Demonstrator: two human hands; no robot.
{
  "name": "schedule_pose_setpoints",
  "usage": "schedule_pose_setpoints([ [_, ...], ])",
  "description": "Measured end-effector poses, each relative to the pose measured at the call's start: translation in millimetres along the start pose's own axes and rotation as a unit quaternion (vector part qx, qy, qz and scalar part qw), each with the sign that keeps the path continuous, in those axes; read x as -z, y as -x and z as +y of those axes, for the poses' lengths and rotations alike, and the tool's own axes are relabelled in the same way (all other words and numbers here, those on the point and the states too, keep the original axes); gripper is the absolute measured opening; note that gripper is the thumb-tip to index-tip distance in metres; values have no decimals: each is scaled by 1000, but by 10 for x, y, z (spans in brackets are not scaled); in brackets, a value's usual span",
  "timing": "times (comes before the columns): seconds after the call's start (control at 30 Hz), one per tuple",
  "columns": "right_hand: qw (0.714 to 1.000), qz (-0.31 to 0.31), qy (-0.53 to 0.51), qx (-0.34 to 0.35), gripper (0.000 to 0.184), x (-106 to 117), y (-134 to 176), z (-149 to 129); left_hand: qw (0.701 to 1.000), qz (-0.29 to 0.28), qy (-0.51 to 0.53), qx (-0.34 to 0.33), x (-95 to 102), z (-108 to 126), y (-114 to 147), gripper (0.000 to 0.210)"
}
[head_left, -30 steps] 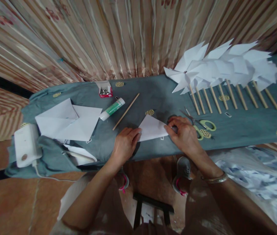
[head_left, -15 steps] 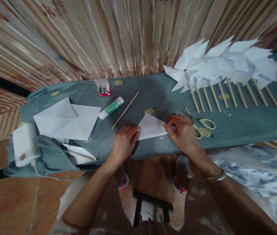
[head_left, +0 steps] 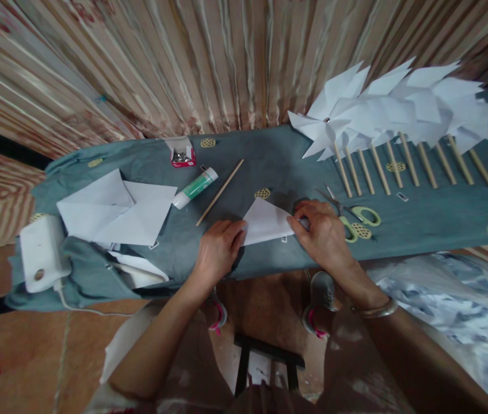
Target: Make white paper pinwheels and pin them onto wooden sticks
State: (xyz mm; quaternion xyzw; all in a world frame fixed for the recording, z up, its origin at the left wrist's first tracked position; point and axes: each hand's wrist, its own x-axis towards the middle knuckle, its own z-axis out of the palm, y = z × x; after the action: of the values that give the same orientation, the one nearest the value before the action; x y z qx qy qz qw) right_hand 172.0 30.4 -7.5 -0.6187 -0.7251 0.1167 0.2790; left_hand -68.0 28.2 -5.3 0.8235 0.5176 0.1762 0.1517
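Observation:
A folded, triangular piece of white paper (head_left: 266, 221) is stretched between my two hands, just above the cloth. My left hand (head_left: 220, 244) pinches its left corner between thumb and fingers. At the opposite corner, my right hand (head_left: 322, 230) grips the paper the same way. Scissors with green handles (head_left: 358, 217) lie beside my right hand, partly hidden by it. A thin wooden stick (head_left: 220, 192) rests up and left of the paper, and a green and white glue stick (head_left: 195, 188) is next to it.
Several white paper pinwheels (head_left: 391, 109) on wooden sticks lie overlapping at the right. A small red box (head_left: 182, 156) of metal pins stands open at the back. Folded paper sheets (head_left: 118, 210) and a white power bank (head_left: 43, 253) with a cable sit at the left on the green cloth (head_left: 261, 152).
Both hands keep their hold on the paper's corners and have barely moved. The whole view has shifted very slightly.

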Motion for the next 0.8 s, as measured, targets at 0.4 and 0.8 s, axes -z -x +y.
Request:
schedule_pose_setpoints([
  [0.4, 974, -67, 43, 211, 30, -27, 280, -462, 998, 21, -49, -25, -1, 56, -3, 22],
  [0.8, 961, -80, 107, 241, 34, -150, 463, -555, 987, 87, -104, -87, 0, 60, 15, 20],
])
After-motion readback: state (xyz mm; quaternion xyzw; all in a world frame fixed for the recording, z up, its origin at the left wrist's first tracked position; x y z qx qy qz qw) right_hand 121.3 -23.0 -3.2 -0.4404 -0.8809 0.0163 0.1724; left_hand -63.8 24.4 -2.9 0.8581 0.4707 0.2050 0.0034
